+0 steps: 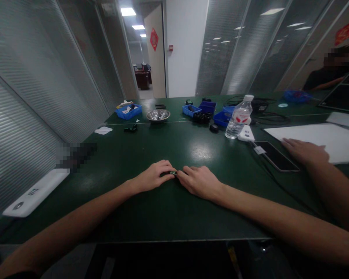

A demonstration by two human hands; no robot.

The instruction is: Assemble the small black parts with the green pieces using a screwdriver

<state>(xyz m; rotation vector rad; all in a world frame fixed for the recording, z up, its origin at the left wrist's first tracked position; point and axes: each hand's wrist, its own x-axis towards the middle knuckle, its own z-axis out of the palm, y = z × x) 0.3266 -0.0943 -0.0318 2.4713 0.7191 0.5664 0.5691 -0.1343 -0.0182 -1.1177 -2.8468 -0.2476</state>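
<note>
Near the middle of the dark green table (163, 217), my two hands almost meet over a small dark piece with a green, circuit-board-like face (172, 173). My left hand (152, 176) pinches it between thumb and fingers. From the other side, my right hand (199, 181) has its fingertips closed at the piece's right end; whether they grip it or another tiny part is hidden. Its exact kind is too small to make out.
Toward the back stand a blue basket (129, 112), a metal bowl (158, 116) and another small blue basket (191, 111). A water bottle (240, 118) and a phone (276, 155) are at right. Another person's hand (306, 151) rests by white paper (322, 139). A white power strip (36, 192) lies left.
</note>
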